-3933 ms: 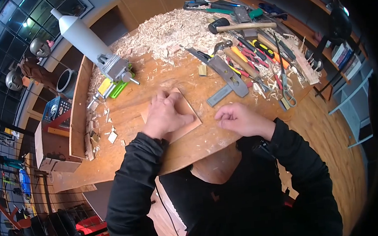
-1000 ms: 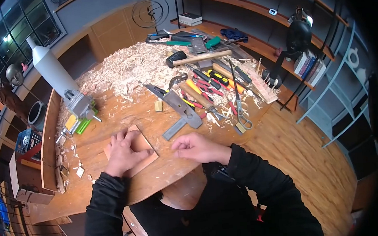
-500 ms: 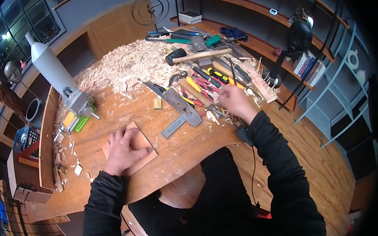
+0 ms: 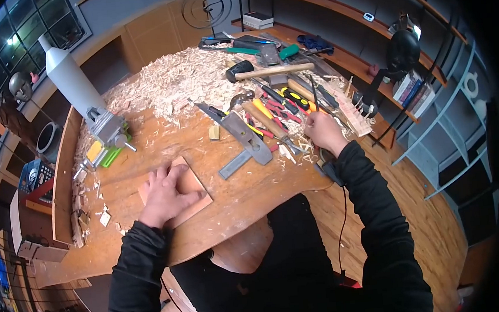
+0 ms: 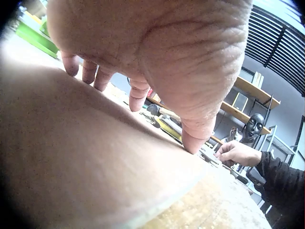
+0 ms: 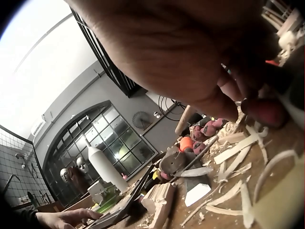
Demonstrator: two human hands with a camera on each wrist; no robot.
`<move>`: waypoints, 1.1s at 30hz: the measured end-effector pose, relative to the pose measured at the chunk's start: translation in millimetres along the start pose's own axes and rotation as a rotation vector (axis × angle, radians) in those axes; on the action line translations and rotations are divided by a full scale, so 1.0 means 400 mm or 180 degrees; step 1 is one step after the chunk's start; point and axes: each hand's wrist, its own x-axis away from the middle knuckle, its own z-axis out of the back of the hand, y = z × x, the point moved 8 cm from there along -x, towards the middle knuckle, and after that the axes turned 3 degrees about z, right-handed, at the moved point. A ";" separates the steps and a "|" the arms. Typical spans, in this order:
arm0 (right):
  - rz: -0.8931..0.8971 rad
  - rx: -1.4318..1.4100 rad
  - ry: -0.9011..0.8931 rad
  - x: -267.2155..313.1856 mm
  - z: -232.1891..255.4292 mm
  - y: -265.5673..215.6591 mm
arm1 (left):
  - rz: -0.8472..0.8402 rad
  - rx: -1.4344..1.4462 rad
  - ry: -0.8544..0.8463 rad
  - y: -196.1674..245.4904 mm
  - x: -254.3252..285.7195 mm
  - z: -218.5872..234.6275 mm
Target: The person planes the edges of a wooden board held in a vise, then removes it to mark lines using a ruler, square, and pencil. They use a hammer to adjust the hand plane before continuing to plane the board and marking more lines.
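Observation:
My left hand (image 4: 167,194) lies spread on a thin tan square board (image 4: 195,182), fingers and thumb pressing it against the workbench. In the left wrist view the board (image 5: 95,152) fills the lower left, under the arched palm. To the right, my right hand (image 4: 325,132) is among the tools, its fingers curled round the scissors (image 4: 315,95). A dark blade shows beyond the knuckles, while the handles are mostly hidden by the hand. Between the hands lie a hand plane (image 4: 245,134) and a grey flat bar (image 4: 235,163).
Wood shavings (image 4: 167,83) heap at the back. A mallet (image 4: 272,71), chisels and pliers crowd the right side. At left a vise (image 4: 107,132) stands by a raised wooden edge (image 4: 64,182). A black cable (image 4: 345,230) hangs below the right sleeve.
My right hand has left its place beside the board, reaching right and forward to the scissors, and its fingers have closed there. The left hand stays on the board.

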 end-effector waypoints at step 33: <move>0.0004 -0.1076 0.0472 -0.158 0.077 0.106 | 0.0707 -0.0531 -0.0513 0.027 -0.025 -0.015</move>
